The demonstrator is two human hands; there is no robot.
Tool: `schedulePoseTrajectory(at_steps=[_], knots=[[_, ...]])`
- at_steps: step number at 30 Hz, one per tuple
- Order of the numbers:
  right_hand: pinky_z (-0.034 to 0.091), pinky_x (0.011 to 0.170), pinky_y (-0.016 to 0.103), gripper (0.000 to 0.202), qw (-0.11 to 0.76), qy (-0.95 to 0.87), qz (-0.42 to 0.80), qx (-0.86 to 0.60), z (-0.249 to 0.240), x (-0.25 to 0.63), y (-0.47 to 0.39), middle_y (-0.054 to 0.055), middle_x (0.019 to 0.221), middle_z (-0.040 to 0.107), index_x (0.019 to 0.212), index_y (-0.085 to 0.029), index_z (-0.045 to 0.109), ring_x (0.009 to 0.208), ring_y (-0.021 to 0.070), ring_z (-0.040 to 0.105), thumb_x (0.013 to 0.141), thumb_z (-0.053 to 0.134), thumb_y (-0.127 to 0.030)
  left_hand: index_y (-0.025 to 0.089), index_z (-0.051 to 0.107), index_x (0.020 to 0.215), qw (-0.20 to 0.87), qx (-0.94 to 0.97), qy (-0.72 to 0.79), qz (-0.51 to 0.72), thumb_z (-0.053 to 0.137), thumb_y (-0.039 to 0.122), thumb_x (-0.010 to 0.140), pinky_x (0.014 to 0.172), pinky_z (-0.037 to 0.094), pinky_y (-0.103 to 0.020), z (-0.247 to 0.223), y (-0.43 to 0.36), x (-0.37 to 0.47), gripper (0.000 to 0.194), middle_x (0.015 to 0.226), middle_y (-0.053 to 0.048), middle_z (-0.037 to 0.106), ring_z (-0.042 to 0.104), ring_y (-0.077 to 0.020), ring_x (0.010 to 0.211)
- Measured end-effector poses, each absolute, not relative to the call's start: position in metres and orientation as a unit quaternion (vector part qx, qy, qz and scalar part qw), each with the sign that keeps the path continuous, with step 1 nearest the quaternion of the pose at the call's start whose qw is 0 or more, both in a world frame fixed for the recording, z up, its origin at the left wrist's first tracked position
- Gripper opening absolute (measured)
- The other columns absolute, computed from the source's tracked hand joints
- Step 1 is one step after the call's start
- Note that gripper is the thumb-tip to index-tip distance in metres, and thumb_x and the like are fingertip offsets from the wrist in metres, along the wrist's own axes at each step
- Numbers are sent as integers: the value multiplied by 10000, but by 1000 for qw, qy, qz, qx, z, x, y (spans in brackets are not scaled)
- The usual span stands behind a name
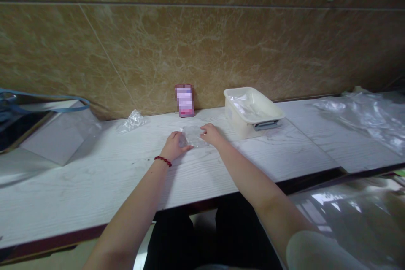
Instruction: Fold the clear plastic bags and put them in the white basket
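A small clear plastic bag [192,136] lies nearly flat on the white wood-grain table in front of me. My left hand [174,145] grips its left edge, fingers at the upper side and thumb stretched along the lower side. A dark red braided bracelet [163,160] circles that wrist. On the opposite edge, my right hand [211,134] pinches the bag between bent fingers and thumb. Whether anything is inside the bag cannot be made out. Just behind it, a phone [185,101] with a lit, blurred-out screen leans against the wall.
To the right stands a cream plastic bin [237,122] holding clear bags [245,104]. A crumpled bag [133,121] lies at the back left. A white box [58,135] with a blue strap [71,109] is farther left. More clear plastic [373,114] covers the far right.
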State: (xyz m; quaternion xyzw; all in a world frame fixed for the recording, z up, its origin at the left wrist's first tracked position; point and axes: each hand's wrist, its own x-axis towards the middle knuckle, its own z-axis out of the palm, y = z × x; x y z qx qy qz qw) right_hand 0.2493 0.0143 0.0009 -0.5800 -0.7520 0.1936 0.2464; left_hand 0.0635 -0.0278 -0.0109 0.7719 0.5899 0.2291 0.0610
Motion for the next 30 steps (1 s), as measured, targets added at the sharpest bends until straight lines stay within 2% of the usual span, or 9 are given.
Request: schedulePoseTrajectory(at_steps=[5, 10, 14, 18, 23, 27, 30], knots=[[335, 895, 226, 446, 217, -749, 162, -605, 2, 250, 12, 127, 1093, 478, 1074, -88, 527, 999, 157, 482, 652, 598, -213, 111, 457, 1098, 74, 774, 581, 240, 611, 555, 543, 931, 319, -343, -12, -26, 62, 727, 1122, -143, 462, 417, -246, 1060], [358, 860, 214, 470, 242, -720, 175, -627, 9, 255, 11, 92, 1048, 502, 1138, -138, 477, 963, 134, 502, 675, 500, -61, 120, 427, 1151, 48, 764, 604, 220, 583, 593, 541, 943, 284, -353, -10, -27, 64, 788, 1172, -154, 436, 380, -261, 1100], [377, 835, 223, 425, 215, -728, 185, -624, 11, 258, 12, 67, 1028, 524, 1067, -182, 540, 945, 141, 510, 667, 495, -46, 124, 457, 1136, 12, 711, 676, 190, 525, 632, 563, 920, 287, -395, -4, -35, 63, 768, 1177, -172, 440, 375, -297, 1105], [385, 816, 259, 351, 184, -741, 173, -622, 10, 257, 10, 78, 1007, 546, 982, -205, 600, 924, 175, 520, 677, 498, -65, 110, 462, 1135, 1, 646, 750, 143, 457, 627, 621, 838, 341, -429, 1, -42, 57, 729, 1093, -203, 499, 442, -334, 1037], [378, 805, 265, 249, 162, -742, 147, -633, 9, 253, 7, 55, 866, 598, 837, -229, 639, 903, 184, 525, 673, 521, -84, 78, 417, 1161, 50, 676, 724, 127, 379, 522, 734, 839, 355, -369, 2, -43, 54, 617, 1070, -192, 535, 482, -275, 1021], [392, 772, 251, 299, 177, -744, 148, -627, 11, 258, 11, 73, 941, 583, 984, -220, 597, 877, 169, 538, 737, 458, -123, 98, 397, 1182, 50, 707, 695, 119, 398, 477, 744, 879, 322, -399, 1, -44, 61, 579, 1129, -180, 503, 462, -269, 1048], [398, 750, 262, 341, 165, -720, 137, -660, 13, 266, 16, 100, 959, 570, 1044, -205, 571, 863, 181, 546, 746, 435, -111, 84, 391, 1196, -10, 691, 706, 152, 412, 471, 742, 910, 273, -461, 1, -46, 71, 597, 1207, -216, 425, 364, -311, 1140]])
